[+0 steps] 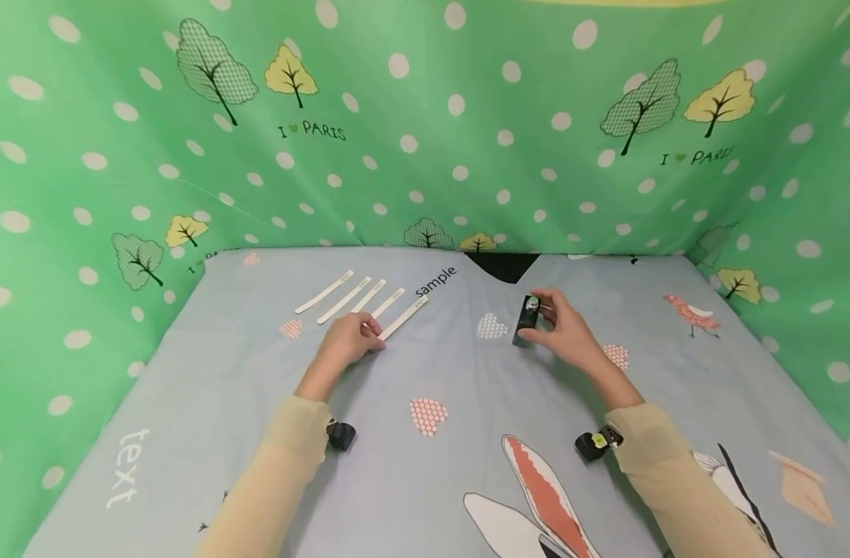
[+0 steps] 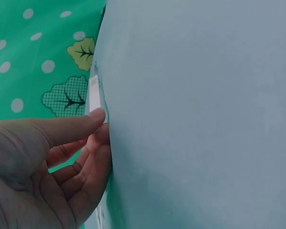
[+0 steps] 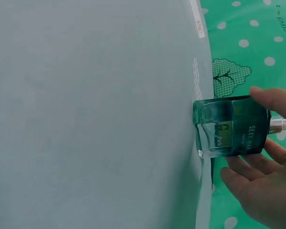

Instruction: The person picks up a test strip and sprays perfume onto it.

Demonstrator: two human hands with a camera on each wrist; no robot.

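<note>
My left hand (image 1: 352, 339) pinches the near end of a white paper test strip (image 1: 405, 318), the rightmost in a slanted row. In the left wrist view the thumb lies over that strip (image 2: 94, 93), with the fingers curled below. Several similar paper strips (image 1: 325, 291) lie to its left on the grey-blue cloth. On the right, my right hand (image 1: 562, 329) grips a dark green glass perfume bottle (image 1: 527, 322) by its sides. The bottle stands upright, its silver spray nozzle (image 3: 279, 125) uncapped. Lettering shows on the bottle's face in the right wrist view.
A grey-blue printed cloth (image 1: 390, 473) covers the table, with hearts, rabbit ears and words on it. Green polka-dot fabric (image 1: 466, 178) hangs behind and at both sides. Each wrist bears a small black camera (image 1: 341, 435).
</note>
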